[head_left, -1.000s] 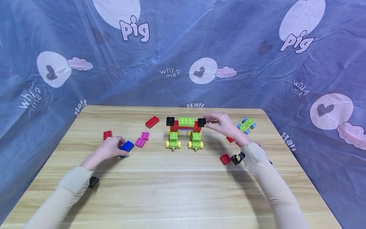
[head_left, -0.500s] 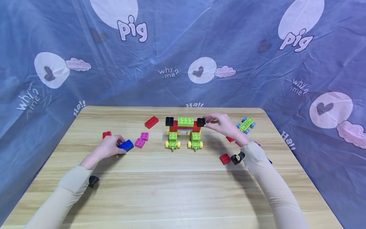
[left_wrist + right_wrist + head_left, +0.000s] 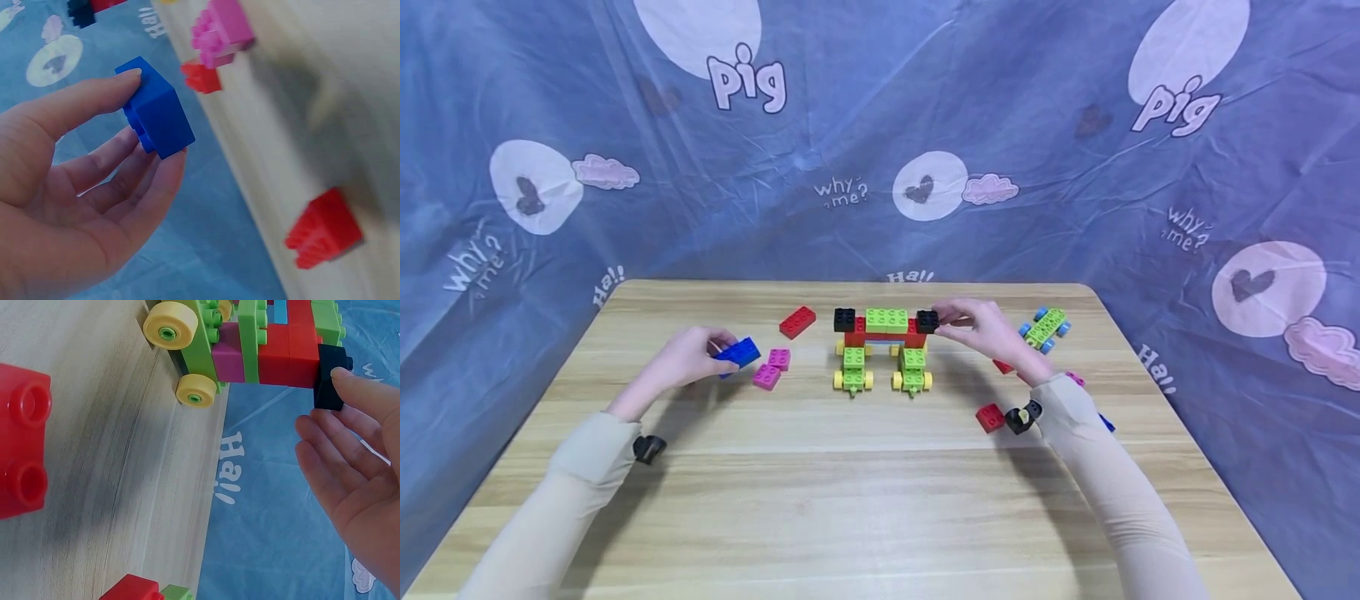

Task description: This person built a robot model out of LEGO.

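My left hand [image 3: 681,360] pinches a blue brick [image 3: 740,354] between thumb and fingers, above the left part of the table. Seen from the left wrist, the blue brick [image 3: 164,115] is tilted, its studs facing the palm. At the middle stands a brick build on two lime-green wheeled bases [image 3: 853,358] with yellow wheels. Red bricks bridge the bases, with lime-green bricks [image 3: 887,320] on top and a black brick [image 3: 845,319] at the left end. My right hand [image 3: 981,327] holds the black brick [image 3: 328,378] at the right end by thumb and fingers.
Two pink bricks [image 3: 767,377] and a red brick [image 3: 797,322] lie left of the build. To its right are a red brick [image 3: 990,417] and a lime-green wheeled base [image 3: 1048,327] with blue wheels. A patterned blue cloth [image 3: 880,233] hangs behind the table [image 3: 865,517].
My left hand has lifted the blue brick and moved it up and slightly toward the build. The right hand keeps its hold on the black brick, hardly moving.
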A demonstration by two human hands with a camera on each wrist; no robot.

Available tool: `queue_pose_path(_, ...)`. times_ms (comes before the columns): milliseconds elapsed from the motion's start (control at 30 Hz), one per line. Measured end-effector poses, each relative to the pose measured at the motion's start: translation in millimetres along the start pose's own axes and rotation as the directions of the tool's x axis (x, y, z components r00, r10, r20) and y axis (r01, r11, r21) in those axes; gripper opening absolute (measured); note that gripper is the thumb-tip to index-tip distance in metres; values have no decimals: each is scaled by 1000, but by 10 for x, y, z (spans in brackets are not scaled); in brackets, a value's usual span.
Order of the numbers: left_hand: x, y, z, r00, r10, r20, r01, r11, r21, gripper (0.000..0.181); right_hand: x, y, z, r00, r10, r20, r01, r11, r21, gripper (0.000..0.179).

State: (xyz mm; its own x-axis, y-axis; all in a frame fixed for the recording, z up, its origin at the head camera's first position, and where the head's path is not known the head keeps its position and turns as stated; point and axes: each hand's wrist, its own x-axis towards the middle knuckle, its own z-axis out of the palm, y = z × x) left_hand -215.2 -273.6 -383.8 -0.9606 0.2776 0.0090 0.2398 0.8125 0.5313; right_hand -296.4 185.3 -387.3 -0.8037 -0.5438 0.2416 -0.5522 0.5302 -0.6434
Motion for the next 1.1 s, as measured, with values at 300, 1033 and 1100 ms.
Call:
queue_pose_path(300,240,261,-154,998,36,-42,-36,999,0,37,-7,16,1,1000,1,-2,-1,1000,-4,36)
queue_pose_path(1033,791,870,-203,995,102,4,-102,995,-8,41,1,40,1,1000,-26,-3,26,1000,-5,36)
queue_pose_path(1100,829,919,-185,994,112,14,-112,994,-10,41,3,40,3,1000,-20,-1,20,1000,-3,36)
